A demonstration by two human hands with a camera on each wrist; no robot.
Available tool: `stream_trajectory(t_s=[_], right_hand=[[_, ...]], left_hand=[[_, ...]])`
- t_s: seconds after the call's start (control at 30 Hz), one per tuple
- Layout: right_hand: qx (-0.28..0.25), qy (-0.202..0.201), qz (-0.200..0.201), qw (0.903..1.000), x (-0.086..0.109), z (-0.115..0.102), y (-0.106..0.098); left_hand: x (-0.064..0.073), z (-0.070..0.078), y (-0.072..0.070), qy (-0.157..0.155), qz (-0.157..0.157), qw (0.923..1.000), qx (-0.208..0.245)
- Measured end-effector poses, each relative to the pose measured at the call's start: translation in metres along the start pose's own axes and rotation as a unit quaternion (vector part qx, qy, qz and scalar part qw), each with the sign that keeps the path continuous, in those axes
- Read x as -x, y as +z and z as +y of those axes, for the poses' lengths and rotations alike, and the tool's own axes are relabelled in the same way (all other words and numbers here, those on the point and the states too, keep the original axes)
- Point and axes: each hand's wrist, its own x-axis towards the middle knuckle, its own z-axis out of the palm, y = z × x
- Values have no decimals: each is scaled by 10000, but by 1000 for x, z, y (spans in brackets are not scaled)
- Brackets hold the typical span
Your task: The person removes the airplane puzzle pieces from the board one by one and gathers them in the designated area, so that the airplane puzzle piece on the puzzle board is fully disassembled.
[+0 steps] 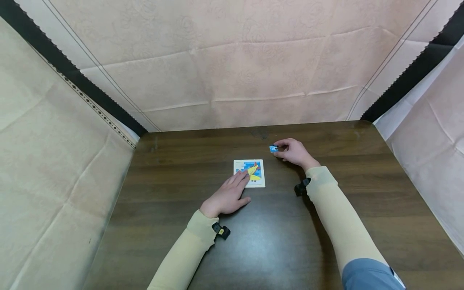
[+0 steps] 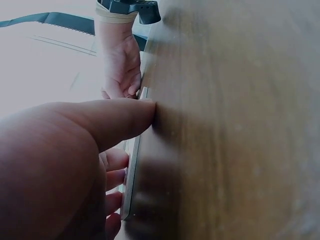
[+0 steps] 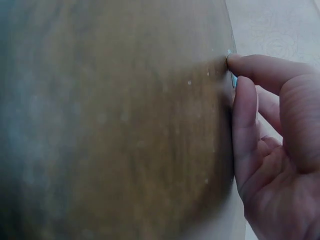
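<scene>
A small square puzzle board (image 1: 258,174) lies flat on the table, white-edged, with a yellow figure on a blue ground. My left hand (image 1: 228,195) rests on its left part, fingers extended over the picture and thumb out to the side. The left wrist view shows the board's thin edge (image 2: 131,180) beside those fingers. Beyond the board's upper right corner, my right hand (image 1: 295,153) pinches a small blue puzzle piece (image 1: 273,149) between thumb and finger, at the tabletop. Fingers mostly cover this piece (image 3: 234,80) in the right wrist view.
Brown wood-grain table (image 1: 268,237) spreads around both hands. Pale cloth walls stand behind it (image 1: 232,80) and along the left (image 1: 54,181) and right sides. Dark strips run down the two back corners.
</scene>
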Motion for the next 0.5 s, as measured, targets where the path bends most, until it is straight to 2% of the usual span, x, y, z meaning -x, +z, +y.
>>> stream_trajectory(t_s=[0.5], right_hand=[[169,53,78,9998,0,-1,1]], left_hand=[[1,0,1,99,75,9999,-99]])
